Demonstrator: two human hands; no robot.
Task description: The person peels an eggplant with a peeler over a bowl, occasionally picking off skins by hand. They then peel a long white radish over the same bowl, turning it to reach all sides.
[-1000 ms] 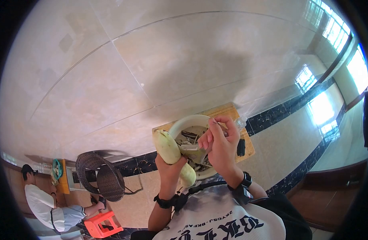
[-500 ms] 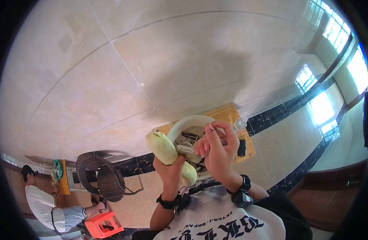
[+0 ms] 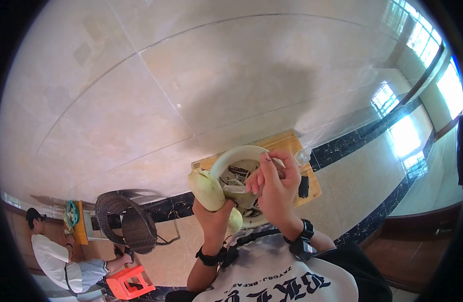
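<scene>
My left hand (image 3: 213, 218) is wrapped round a long pale green vegetable (image 3: 206, 190), which leans over the left side of a white basin (image 3: 222, 162). Its lower end shows below the hand. In my right hand (image 3: 276, 187), closed fingers grip a small tool with a pale, flat blade (image 3: 235, 190) that points left and reaches the vegetable beside my left fingers. The hand hides the tool's handle. Dark and pale peelings (image 3: 237, 173) lie in the basin under both hands.
The basin stands on a wooden board (image 3: 286, 141), with a clear bottle (image 3: 303, 156) and a black object (image 3: 304, 186) at the right. A wicker chair (image 3: 139, 231), an orange stool (image 3: 130, 283) and a seated person (image 3: 53, 259) are at the left. A tiled wall rises behind.
The vegetable has turned in my left hand: its upper end sits slightly further right and less of its lower end shows. My right hand and the blade have barely moved.
</scene>
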